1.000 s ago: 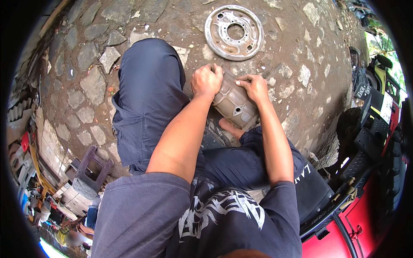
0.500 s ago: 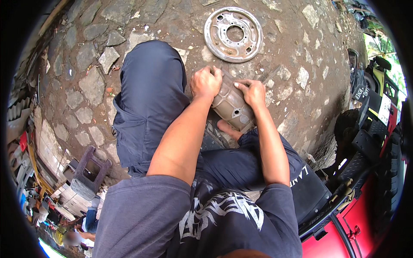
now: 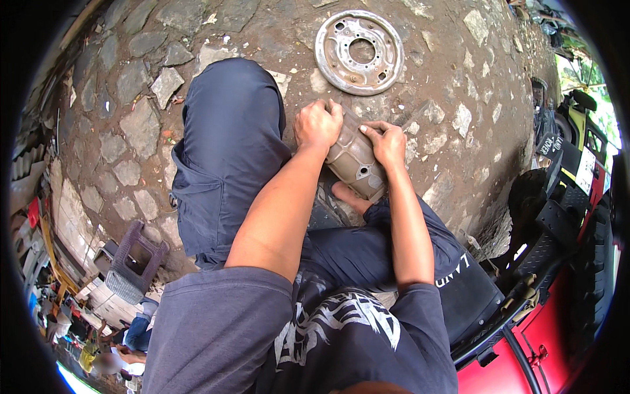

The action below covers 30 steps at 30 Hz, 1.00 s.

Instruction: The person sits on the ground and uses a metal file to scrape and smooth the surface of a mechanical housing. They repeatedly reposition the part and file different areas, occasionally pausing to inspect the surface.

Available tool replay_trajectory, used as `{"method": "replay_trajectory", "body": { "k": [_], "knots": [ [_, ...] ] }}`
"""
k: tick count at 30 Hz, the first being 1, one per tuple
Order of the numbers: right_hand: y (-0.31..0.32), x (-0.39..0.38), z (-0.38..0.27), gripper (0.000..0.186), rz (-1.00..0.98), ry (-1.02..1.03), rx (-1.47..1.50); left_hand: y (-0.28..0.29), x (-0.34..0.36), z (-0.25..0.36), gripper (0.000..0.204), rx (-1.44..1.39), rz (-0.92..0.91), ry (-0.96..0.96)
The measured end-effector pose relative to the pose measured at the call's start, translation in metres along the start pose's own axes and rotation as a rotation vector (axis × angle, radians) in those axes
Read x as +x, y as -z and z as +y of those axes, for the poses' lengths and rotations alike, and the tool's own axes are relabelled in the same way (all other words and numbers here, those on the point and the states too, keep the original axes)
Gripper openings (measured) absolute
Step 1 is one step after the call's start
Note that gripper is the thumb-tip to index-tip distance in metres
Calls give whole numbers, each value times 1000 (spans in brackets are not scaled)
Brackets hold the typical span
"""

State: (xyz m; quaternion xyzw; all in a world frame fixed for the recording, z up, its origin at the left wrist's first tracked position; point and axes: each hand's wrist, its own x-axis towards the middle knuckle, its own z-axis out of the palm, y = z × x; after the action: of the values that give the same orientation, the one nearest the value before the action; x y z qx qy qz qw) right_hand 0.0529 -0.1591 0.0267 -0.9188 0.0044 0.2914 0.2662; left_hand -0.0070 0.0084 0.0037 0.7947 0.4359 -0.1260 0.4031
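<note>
Between my knees and above my bare foot (image 3: pixel 348 196) lies a dusty grey-brown stamped metal cover (image 3: pixel 354 164), long, ribbed and tilted, with a small dark hole near its lower end. My left hand (image 3: pixel 318 128) grips its upper left end with curled fingers, the fingertips hidden. My right hand (image 3: pixel 387 141) holds its upper right side, thumb lying across the top. Just beyond the cover, a round silvery, rust-spotted metal plate (image 3: pixel 334 61) with a central hole and several smaller holes lies flat on the ground.
Uneven stone-and-dirt ground (image 3: pixel 138 125) surrounds me. A purple-grey plastic stand (image 3: pixel 134 243) sits at lower left, with clutter and another person (image 3: pixel 138 333) beyond. A red vehicle (image 3: pixel 499 368) with black bumper and tyre (image 3: pixel 594 256) fills the right side.
My hands and the cover have shifted very slightly within the view over the last second, with the grip unchanged. The person at lower left has moved a little.
</note>
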Motion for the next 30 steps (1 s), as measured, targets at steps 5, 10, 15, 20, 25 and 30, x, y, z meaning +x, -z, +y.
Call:
{"method": "replay_trajectory", "body": {
  "k": [5, 10, 15, 20, 25, 30],
  "knots": [
    [-6, -1, -15, 26, 58, 133, -106, -4, 2, -2, 44, 10, 11, -34],
    [-5, 9, -24, 26, -10, 121, -243, -8, 3, -7, 44, -2, 47, -56],
    [-2, 12, -24, 28, -52, 19, -205, -8, 1, -6, 46, -17, 58, -65],
    [-5, 6, -15, 32, -68, -25, -83, -4, 3, -5, 46, -16, 22, -28],
    [0, 0, -22, 32, -87, -7, -112, -9, 3, -10, 45, -19, 70, -68],
    [-2, 0, -24, 30, -32, 58, -185, -8, 3, -9, 45, -19, 40, -49]
  ]
}}
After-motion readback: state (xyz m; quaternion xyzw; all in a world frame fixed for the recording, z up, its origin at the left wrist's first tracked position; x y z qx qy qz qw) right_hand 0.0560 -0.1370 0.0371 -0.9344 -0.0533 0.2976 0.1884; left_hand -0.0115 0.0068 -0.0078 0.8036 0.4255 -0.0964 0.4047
